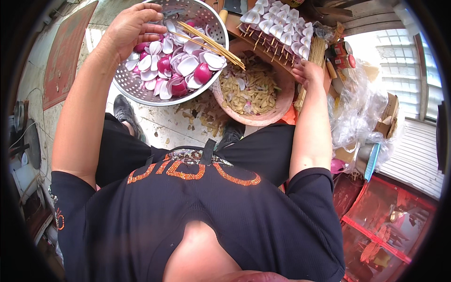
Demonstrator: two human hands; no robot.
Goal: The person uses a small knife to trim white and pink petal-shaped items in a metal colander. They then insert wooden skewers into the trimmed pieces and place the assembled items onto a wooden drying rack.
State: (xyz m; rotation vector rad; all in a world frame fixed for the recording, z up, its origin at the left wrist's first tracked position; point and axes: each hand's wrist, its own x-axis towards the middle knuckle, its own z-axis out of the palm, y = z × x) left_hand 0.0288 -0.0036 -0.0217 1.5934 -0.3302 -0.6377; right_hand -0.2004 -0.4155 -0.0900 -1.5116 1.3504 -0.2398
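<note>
Metal colander (pixel 123 85), perforated, on our left: filled with cut onion pieces (pixel 164 66), purple and white. Loose wooden skewers (pixel 228 55): a few, lying over the onion pieces, their near ends projecting past the colander toward the tub. Left hand (pixel 141 29): above the colander's left side, fingers extended and parted, unclenched. Skewered onions (pixel 279 28): pale, cup-shaped pieces, ranked in rows at the upper right, sticks pointing toward us. Right hand (pixel 307 74): just beside the near right corner of those rows, fingers bent; we cannot tell whether they grip anything. Tub (pixel 283 109), pinkish, round: just right of the colander, holding yellowish-brown scraps (pixel 249 91). Bundle of thin sticks (pixel 318 49): beside the skewered onions. We add jars (pixel 345 61), red-labelled, and clear plastic bags (pixel 352 108), farther right.
</note>
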